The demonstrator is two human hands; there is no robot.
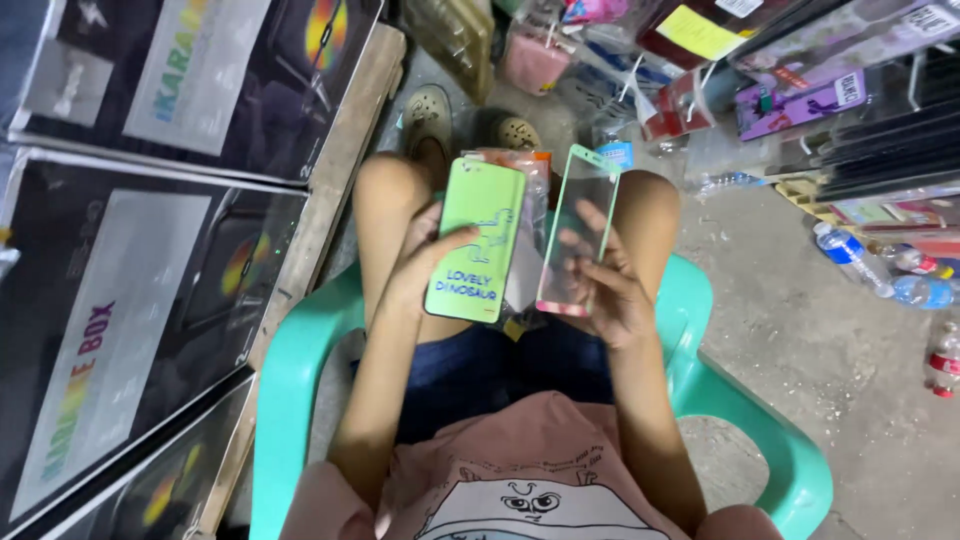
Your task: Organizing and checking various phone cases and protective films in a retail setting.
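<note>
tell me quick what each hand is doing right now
Left hand: closed on a flat green phone case.
Right hand: holding a clear screen protector with green-pink edges.

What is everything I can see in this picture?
phone case: one, bright green, in the left hand
clear screen protector: one, green-to-pink edge, in the right hand
plastic wrappers: a few, clear, behind the case
plastic chair: one, turquoise, under the person
boxes: several, black with rainbow print, stacked at left
bottles: several, clear plastic, on the floor at right
hanging packets: many, mixed colours, top right
sandals: two, tan, on the feet
left hand: one, gripping the case
right hand: one, holding the protector
</note>
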